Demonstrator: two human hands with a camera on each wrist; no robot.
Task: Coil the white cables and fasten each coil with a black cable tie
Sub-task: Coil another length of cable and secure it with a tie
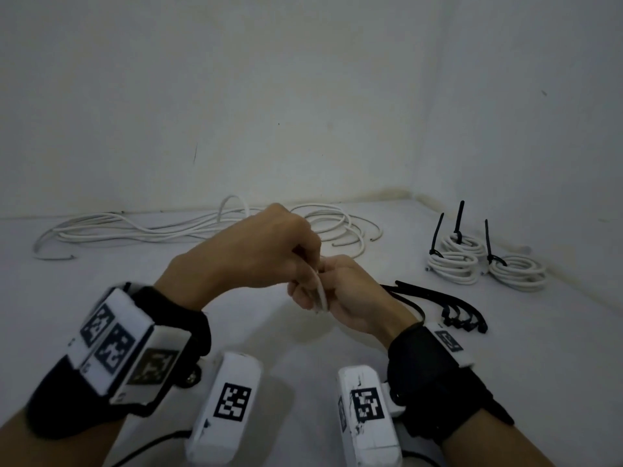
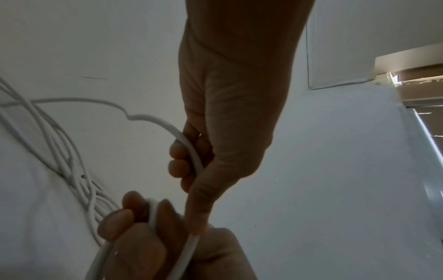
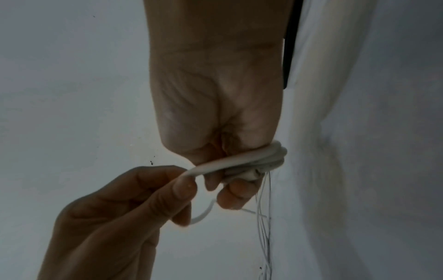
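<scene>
Head view: the left hand (image 1: 249, 251) and right hand (image 1: 350, 294) meet over the white floor (image 1: 236, 332), both with fingers curled on a small coil (image 1: 320, 294) of white cable, which they mostly hide. Behind them loose cables (image 1: 141, 229) lie along the wall (image 1: 269, 96). Three tied coils (image 1: 472, 261) sit well to the right near the corner, their black tie tails sticking up. Spare cable ties (image 1: 448, 305) lie just beside the right wrist, partly hidden by it.

Left wrist view: the left fingers (image 2: 178, 166) curl round one strand (image 2: 189, 145); the right hand (image 2: 143, 236) below grips the loops. The picture is dim.

Right wrist view: the right hand (image 3: 215, 113) clasps several turns (image 3: 263, 157), its fingers closed; the left hand (image 3: 115, 217) pinches the strand leading in. The cable end is blurred.
</scene>
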